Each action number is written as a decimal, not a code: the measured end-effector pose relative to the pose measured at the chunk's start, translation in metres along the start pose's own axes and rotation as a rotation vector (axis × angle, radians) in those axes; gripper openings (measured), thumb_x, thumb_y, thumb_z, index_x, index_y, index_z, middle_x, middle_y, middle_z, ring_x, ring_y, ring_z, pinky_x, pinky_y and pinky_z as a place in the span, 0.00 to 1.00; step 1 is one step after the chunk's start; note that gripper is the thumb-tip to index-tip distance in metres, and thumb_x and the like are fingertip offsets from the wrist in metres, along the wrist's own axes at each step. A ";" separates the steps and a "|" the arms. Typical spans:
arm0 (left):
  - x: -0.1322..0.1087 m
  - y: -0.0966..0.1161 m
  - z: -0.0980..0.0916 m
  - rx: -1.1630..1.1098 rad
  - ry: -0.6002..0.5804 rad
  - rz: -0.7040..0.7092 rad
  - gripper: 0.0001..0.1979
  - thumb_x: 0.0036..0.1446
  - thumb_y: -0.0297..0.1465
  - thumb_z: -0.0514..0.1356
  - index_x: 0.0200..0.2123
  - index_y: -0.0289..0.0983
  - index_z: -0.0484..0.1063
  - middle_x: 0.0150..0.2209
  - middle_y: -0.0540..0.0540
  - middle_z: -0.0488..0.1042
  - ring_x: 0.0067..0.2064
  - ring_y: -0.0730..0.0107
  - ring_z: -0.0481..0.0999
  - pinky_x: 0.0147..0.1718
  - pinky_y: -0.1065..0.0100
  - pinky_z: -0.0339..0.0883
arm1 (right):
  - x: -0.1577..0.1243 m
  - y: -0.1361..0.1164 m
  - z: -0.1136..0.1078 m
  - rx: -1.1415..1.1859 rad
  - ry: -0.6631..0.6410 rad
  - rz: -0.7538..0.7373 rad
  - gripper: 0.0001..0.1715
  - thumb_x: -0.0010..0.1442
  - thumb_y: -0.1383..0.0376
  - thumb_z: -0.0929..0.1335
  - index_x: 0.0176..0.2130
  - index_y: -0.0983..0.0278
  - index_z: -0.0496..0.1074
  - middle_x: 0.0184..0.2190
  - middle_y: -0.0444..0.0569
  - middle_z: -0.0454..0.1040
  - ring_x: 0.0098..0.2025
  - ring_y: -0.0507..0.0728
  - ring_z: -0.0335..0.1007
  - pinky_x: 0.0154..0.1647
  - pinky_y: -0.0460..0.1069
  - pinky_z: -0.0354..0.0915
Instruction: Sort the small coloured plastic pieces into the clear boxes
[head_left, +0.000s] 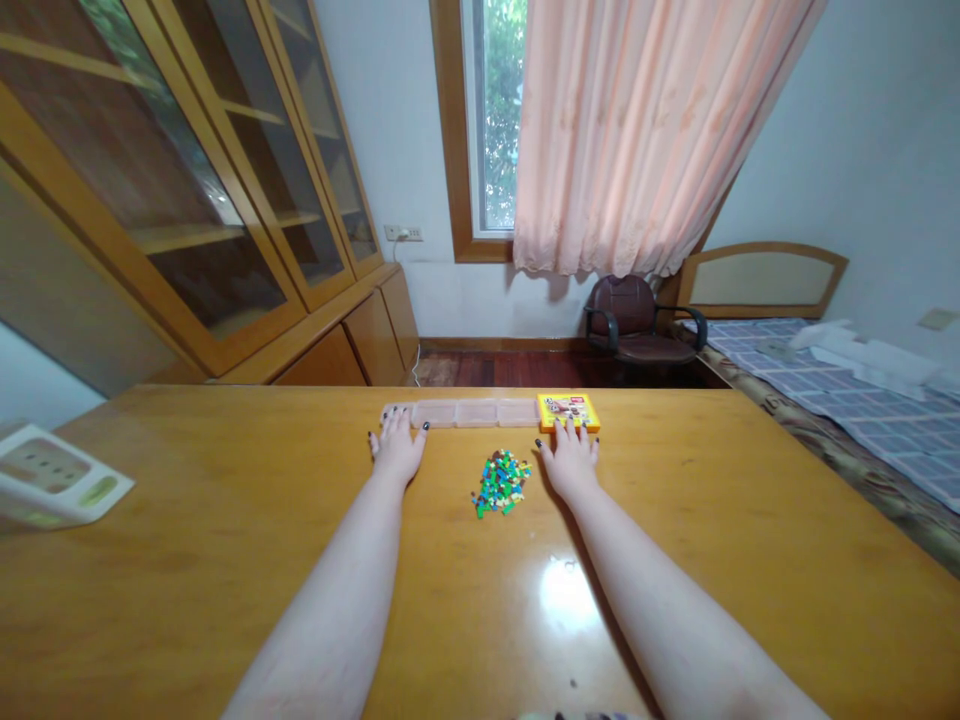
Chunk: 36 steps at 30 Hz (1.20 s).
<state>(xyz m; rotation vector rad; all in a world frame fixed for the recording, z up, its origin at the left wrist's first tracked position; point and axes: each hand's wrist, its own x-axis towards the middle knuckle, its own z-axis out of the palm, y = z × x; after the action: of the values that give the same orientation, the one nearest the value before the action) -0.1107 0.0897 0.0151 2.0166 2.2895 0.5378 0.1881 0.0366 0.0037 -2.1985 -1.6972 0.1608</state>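
Note:
A row of clear plastic trays [476, 413] lies along the far part of the wooden table. My left hand [397, 447] is spread flat, its fingertips over the leftmost tray. At the right end of the row sits a yellow box [547, 424] with a printed picture on top. My right hand [572, 465] lies with fingers spread, the fingertips on the near edge of that box. Between my hands is a pile of small toy building bricks [501, 484] in green, blue, white, brown and yellow. Neither hand holds anything.
The wooden table [247, 520] spans the foreground. A white plastic holder [56, 478] stands at its left edge. Beyond are a glass-door cabinet [225, 200], a brown office chair [634, 320] and a bed [840, 380] on the right. A pink curtain [630, 130] hangs by the window.

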 end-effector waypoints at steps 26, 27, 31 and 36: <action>-0.114 0.019 -0.001 -0.028 -0.184 0.503 0.42 0.53 0.50 0.52 0.63 0.30 0.47 0.65 0.35 0.45 0.65 0.52 0.46 0.62 0.52 0.41 | -0.065 0.026 -0.015 -0.052 -0.116 -0.406 0.59 0.51 0.38 0.61 0.64 0.76 0.45 0.66 0.63 0.39 0.67 0.67 0.30 0.64 0.64 0.28; -0.114 0.020 -0.002 -0.007 -0.181 0.480 0.44 0.52 0.51 0.52 0.63 0.29 0.46 0.66 0.34 0.42 0.66 0.51 0.43 0.62 0.51 0.39 | -0.065 0.026 -0.016 -0.070 -0.118 -0.393 0.60 0.50 0.38 0.60 0.64 0.77 0.44 0.66 0.64 0.37 0.67 0.67 0.28 0.63 0.64 0.27; -0.112 0.026 -0.002 0.060 -0.263 0.462 0.48 0.50 0.55 0.50 0.63 0.26 0.47 0.65 0.32 0.43 0.66 0.51 0.41 0.62 0.49 0.37 | -0.062 0.024 -0.015 -0.110 -0.191 -0.372 0.62 0.50 0.35 0.58 0.64 0.77 0.43 0.66 0.63 0.37 0.67 0.67 0.29 0.63 0.64 0.26; -0.110 0.031 -0.004 0.112 -0.323 0.461 0.49 0.50 0.58 0.48 0.63 0.24 0.48 0.65 0.31 0.43 0.66 0.50 0.42 0.62 0.49 0.37 | -0.059 0.022 -0.014 -0.128 -0.250 -0.377 0.60 0.51 0.35 0.55 0.64 0.76 0.43 0.66 0.62 0.40 0.67 0.66 0.31 0.63 0.64 0.28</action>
<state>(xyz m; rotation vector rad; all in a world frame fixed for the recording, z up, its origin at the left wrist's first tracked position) -0.0652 -0.0151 0.0066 2.4806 1.7126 0.0810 0.1958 -0.0274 0.0015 -1.9619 -2.2833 0.2424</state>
